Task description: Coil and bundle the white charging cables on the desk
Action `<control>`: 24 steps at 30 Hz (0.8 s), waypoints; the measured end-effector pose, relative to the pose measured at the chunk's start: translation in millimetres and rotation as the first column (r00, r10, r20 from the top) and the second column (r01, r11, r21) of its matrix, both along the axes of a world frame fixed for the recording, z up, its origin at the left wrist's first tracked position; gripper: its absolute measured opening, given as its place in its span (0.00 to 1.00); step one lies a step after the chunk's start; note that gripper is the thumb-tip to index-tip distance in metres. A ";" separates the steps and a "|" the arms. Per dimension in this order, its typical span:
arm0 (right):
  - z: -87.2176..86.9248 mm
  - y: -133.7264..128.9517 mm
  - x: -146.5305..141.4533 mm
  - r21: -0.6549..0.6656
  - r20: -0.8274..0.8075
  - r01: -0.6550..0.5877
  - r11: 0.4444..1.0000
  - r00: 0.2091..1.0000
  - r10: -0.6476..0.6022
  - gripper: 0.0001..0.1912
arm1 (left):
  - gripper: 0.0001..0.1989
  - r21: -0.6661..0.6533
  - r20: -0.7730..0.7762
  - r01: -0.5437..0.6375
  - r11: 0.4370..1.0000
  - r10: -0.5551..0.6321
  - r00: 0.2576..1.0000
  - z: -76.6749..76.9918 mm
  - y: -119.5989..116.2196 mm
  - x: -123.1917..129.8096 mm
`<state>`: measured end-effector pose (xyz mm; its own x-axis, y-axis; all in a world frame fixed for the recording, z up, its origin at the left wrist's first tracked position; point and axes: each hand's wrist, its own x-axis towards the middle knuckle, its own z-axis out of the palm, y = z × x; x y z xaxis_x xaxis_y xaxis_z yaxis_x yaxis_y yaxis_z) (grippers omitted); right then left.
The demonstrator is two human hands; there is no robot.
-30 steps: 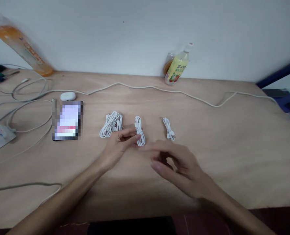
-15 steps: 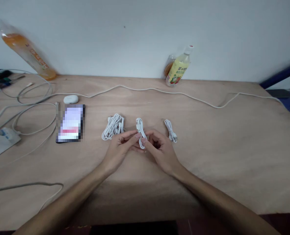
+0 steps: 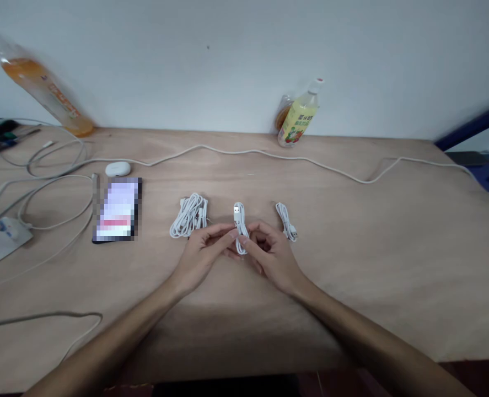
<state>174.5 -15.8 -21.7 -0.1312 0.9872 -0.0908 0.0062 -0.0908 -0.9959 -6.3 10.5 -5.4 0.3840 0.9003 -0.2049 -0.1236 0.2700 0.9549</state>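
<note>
A coiled white USB cable is pinched between both hands, its USB plug at the upper end. My left hand grips its left side with thumb and fingers. On the right side, my right hand presses it with thumb and index finger. Left of the hands lies a pile of coiled white cables. A single bundled white cable rests just beyond my right hand, its USB plug toward the right.
A phone and a white earbud case lie at left, near loose cables. An orange bottle and a yellow-labelled bottle stand by the wall. A long white cable crosses the table.
The held cable has turned slightly more upright, and its USB plug now shows more clearly. Both hands keep their hold on it.
</note>
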 end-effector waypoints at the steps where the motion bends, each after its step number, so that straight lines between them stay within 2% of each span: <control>1: 0.8 0.0 0.3 0.005 0.004 -0.006 1.000 1.000 0.006 0.16 | 0.15 0.003 -0.003 -0.006 1.000 0.006 1.000 0.4 -0.2 0.2; 10: 4.7 -2.0 0.4 -0.067 -0.089 -0.149 0.987 0.986 0.142 0.21 | 0.17 0.028 -0.036 -0.043 0.999 0.044 0.998 2.1 -1.4 1.6; 17: 6.5 -1.1 -0.4 -0.049 -0.122 -0.120 0.992 0.986 0.113 0.24 | 0.18 0.009 -0.008 -0.037 0.999 0.037 0.999 1.4 -0.9 0.4; 24: -0.6 -2.0 -0.3 -0.033 -0.085 -0.059 0.998 0.995 0.056 0.25 | 0.19 0.007 -0.005 -0.032 0.999 0.032 0.999 0.6 -1.6 1.0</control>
